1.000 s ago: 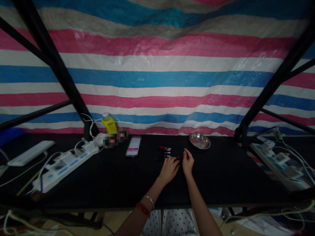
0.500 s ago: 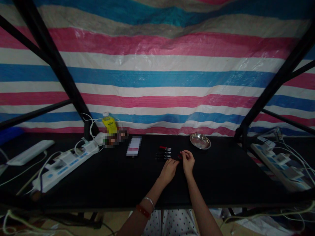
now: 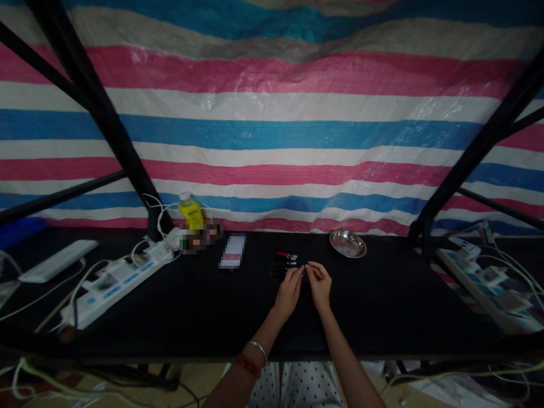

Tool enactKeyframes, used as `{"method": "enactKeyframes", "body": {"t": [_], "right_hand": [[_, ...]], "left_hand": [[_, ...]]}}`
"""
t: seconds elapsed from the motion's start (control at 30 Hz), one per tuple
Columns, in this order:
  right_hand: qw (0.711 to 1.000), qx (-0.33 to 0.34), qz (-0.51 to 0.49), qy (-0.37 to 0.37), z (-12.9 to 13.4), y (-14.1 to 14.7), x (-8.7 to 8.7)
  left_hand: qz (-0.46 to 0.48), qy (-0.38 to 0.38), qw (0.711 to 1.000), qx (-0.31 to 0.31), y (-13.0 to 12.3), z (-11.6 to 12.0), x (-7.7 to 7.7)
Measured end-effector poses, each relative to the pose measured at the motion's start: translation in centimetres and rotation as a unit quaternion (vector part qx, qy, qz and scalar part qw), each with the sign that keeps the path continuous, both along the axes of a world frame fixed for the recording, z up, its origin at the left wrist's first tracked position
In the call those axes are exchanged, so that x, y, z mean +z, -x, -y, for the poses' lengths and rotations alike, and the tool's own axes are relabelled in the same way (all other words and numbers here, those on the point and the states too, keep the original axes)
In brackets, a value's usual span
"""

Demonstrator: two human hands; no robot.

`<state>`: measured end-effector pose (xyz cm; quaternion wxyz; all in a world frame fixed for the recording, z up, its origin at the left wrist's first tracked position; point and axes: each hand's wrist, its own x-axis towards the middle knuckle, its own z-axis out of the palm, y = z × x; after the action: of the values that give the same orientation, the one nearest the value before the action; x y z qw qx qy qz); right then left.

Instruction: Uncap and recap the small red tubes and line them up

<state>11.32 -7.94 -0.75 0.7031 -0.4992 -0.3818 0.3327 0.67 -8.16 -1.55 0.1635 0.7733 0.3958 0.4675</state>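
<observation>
My left hand (image 3: 289,290) and my right hand (image 3: 319,283) meet over the black table, their fingertips almost touching. Both are closed in a pinch. Whatever sits between the fingers is tiny or covered by them, so I cannot make it out. Just beyond my left hand lies a slim red piece with a silvery end (image 3: 285,256). Beside it, nearer to me, are slim black pieces with silvery ends (image 3: 283,264), set in a row. My left fingers partly cover the nearest of these.
A round metal dish (image 3: 347,243) stands at the back right. A phone (image 3: 233,251) lies left of the row, with a yellow bottle (image 3: 191,212) behind it. Power strips with cables, one on the left (image 3: 119,283) and one on the right (image 3: 488,289), flank the table.
My hands have come together; the left one rose and pinched, while the right one shifted slightly left. The dark red bit seen at my right fingertips is now hidden.
</observation>
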Motion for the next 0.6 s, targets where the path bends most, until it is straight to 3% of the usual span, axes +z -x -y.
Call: {"method": "enactKeyframes", "body": {"t": [0.17,0.4,0.6], "right_hand": [[0.997,0.025,-0.073,0.015,-0.20,-0.32,0.07],[0.983,0.114,-0.139,0.045,-0.44,-0.56,-0.23],[0.977,0.095,-0.186,0.037,-0.40,-0.63,0.01]], "left_hand": [[0.028,-0.001,1.000,0.009,0.06,0.19,0.29],[0.046,0.005,0.999,0.015,0.13,0.35,0.72],[0.051,-0.008,0.998,0.019,0.01,0.19,0.48]]}}
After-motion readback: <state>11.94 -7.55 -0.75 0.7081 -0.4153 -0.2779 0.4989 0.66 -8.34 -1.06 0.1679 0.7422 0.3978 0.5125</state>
